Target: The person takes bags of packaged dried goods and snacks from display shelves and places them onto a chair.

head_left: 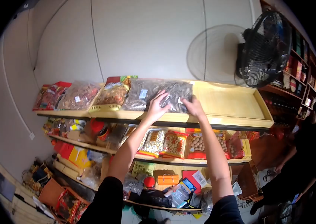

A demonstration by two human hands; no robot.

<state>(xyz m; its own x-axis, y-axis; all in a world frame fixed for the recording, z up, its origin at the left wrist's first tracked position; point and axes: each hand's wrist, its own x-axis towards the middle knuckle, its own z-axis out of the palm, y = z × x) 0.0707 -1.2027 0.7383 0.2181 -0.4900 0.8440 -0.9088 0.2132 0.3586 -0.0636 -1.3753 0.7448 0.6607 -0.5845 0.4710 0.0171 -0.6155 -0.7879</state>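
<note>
On the top shelf lies a clear plastic bag of dark dried goods [178, 91]; I cannot make out the exact kind. My left hand [159, 107] rests on its left part with fingers spread. At its right edge is my right hand [194, 108], thumb on the plastic and fingers apart, some of them partly hidden. Another bag of dark dried goods [134, 98] with a white label touches it on the left. Further left stand a bag of brown dried food [112, 94] and a clear bag of reddish dried pieces [77, 95].
The wooden top shelf [232, 100] has a raised rim. Below, a middle shelf holds bags of nuts [174, 143], and a lower shelf holds an orange box [168, 179]. A black fan [266, 48] juts out at upper right. Another person [296, 171] is at the right.
</note>
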